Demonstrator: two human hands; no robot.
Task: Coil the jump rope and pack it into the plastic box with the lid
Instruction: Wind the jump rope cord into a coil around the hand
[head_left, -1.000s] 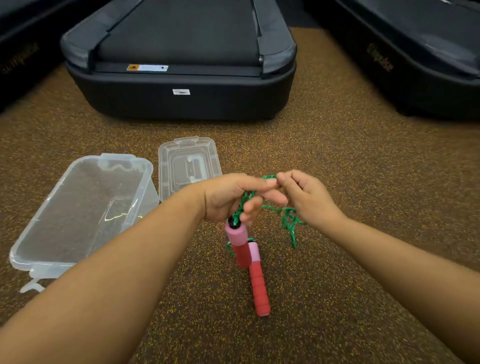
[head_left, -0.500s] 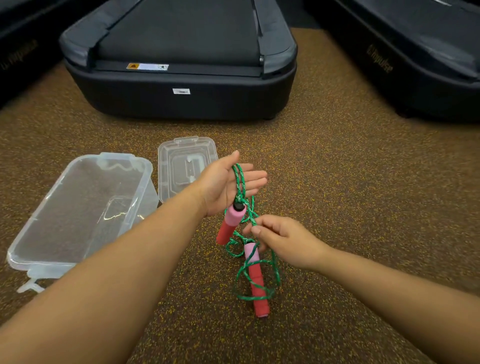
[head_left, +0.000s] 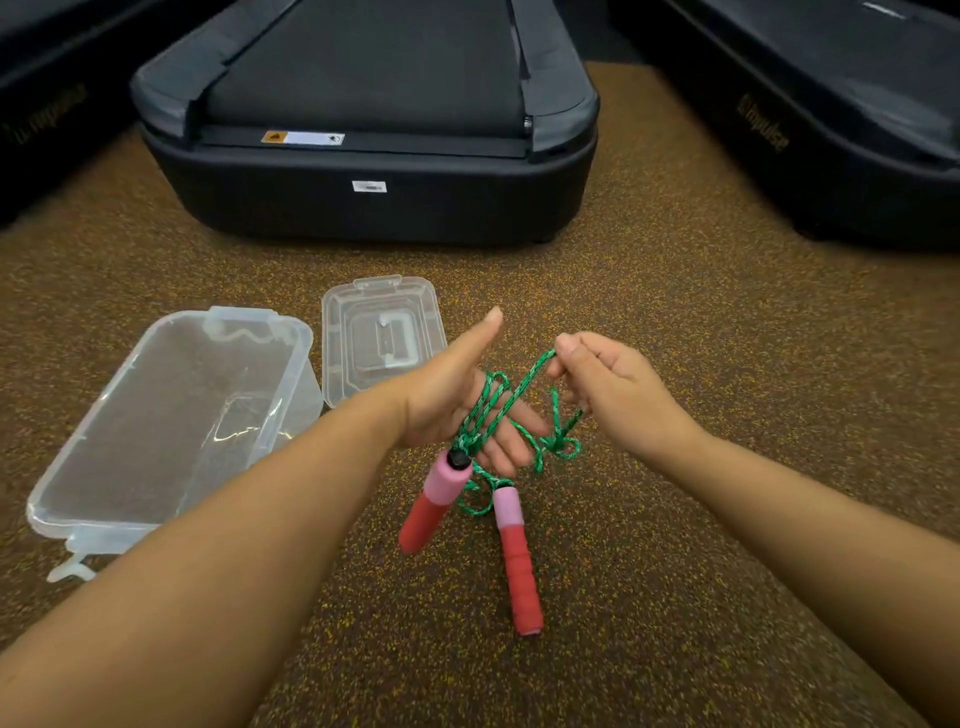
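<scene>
The green jump rope (head_left: 493, 405) is looped several times around my left hand (head_left: 447, 400), which is held flat with thumb up and fingers spread. One pink-and-red handle (head_left: 434, 501) dangles below that palm. The other handle (head_left: 514, 556) lies on the floor. My right hand (head_left: 608, 389) pinches a strand of the rope just right of the left palm, with a tangled bit hanging under it. The clear plastic box (head_left: 88, 457) stands uncovered on the floor at left, and its clear lid (head_left: 382, 332) lies flat beside it, behind my left hand.
A dark treadmill base (head_left: 369, 197) stands straight ahead beyond the lid. Another dark machine (head_left: 810, 130) runs along the right, and a third sits at the far left edge. The floor is brown speckled rubber.
My right hand rose from near the floor handle up beside the left palm, carrying a rope strand with it. The loose loops on the floor have shrunk. The left hand stayed in place.
</scene>
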